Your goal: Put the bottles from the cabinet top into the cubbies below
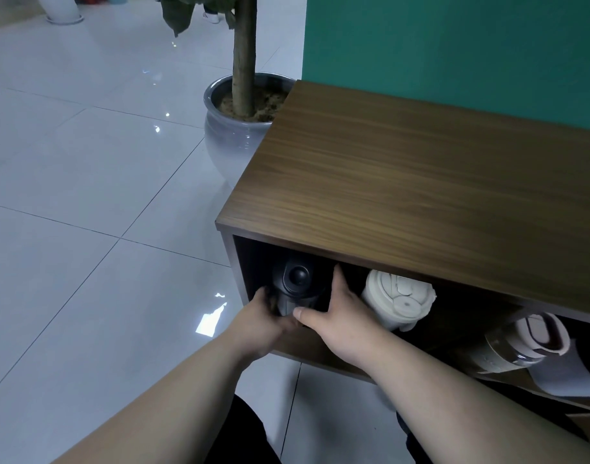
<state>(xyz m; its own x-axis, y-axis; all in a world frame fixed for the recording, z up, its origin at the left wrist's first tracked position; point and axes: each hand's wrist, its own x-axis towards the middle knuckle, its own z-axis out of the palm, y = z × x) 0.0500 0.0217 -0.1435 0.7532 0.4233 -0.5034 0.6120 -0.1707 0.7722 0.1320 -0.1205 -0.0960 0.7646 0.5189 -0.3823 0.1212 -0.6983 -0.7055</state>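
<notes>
Both my hands are on the black bottle (295,286), which sits at the left end of the open cubby (250,262) under the cabinet top (420,182). It's lying on its side, lid end facing me. My left hand (265,321) cups its lower left side, fingers (263,296) curled against it. My right hand (333,316) is on its right side, thumb (307,313) across the near end, fingers (338,279) reaching into the cubby along the body. So both sets of fingers are clamped on the black bottle.

Just right of my right hand, same cubby: a cream bottle (399,301), also on its side, lid toward me. Further right, near the frame edge, a grey bottle with a pale pink lid (521,346) lies on its side; beside it a light grey cloth (568,376).

Potted tree in a grey glazed pot (230,139) stands on the tiled floor (86,195) at the cabinet's far left corner, against the green wall (454,45).
</notes>
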